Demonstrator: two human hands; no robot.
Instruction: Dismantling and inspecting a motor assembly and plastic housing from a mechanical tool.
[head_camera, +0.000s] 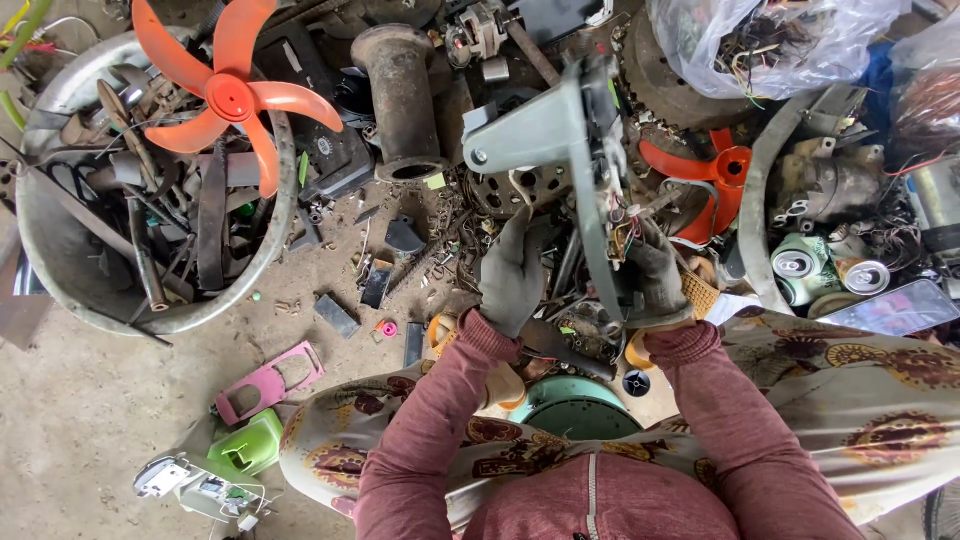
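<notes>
Right now your two gloved hands are both on the same piece: a grey appliance housing (545, 130) with a thin edge-on panel running down from it. Your left hand (512, 275) is closed around the lower edge of that housing, fingers wrapped up over it, so the bulk of the grey part stands just above and slightly to the right of your grip. Your right hand (652, 272) is clamped on the bottom end of the panel, with a knot of coloured wires (620, 225) sitting just above its fingers, between your two hands. The housing stands roughly upright, rising away from both grips toward the scrap pile. Beyond your left hand, well apart, a round metal tub (60, 290) holds an orange fan blade (230, 95) and dark strips. A rusty pipe section (402, 95) stands above your left hand. Past your right hand lie a red fan blade (715, 175) and crushed drink cans (830, 268). Below your wrists, near your lap, sits a teal round cover (575, 405).
</notes>
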